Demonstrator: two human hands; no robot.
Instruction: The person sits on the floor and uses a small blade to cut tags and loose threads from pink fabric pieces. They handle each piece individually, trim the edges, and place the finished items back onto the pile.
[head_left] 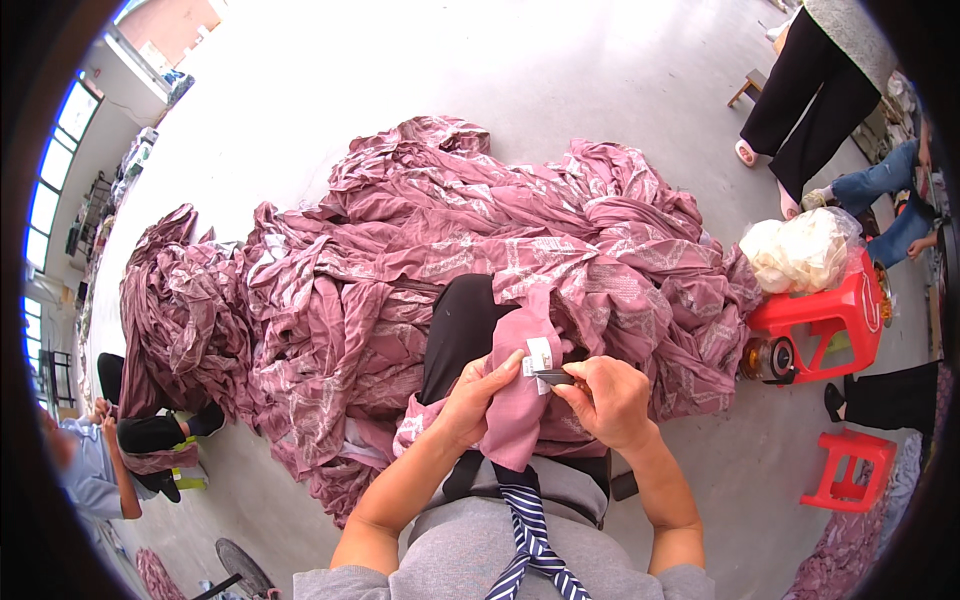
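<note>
My left hand (474, 398) is closed on a strip of pink cloth (514, 428) over my lap, its thumb lying on top. Sewn or laid on that cloth is a white label (539, 354) with print on it. Between the fingers of my right hand (612, 402) is a small dark pointed tool, apparently thread snips (553, 377). Their tip touches or hovers just over the label's lower part; which of the two I cannot tell. A large heap of pink patterned cloth (450, 235) spreads over the floor in front of me and around my legs.
On the right, a red plastic stool (825, 320) bears a clear bag (800, 252) of pale stuff, with a glass jar (770, 358) beside it. Another red stool (850, 468) stands nearer. People sit or stand at both sides; one person's black trousers (810, 95) show far right.
</note>
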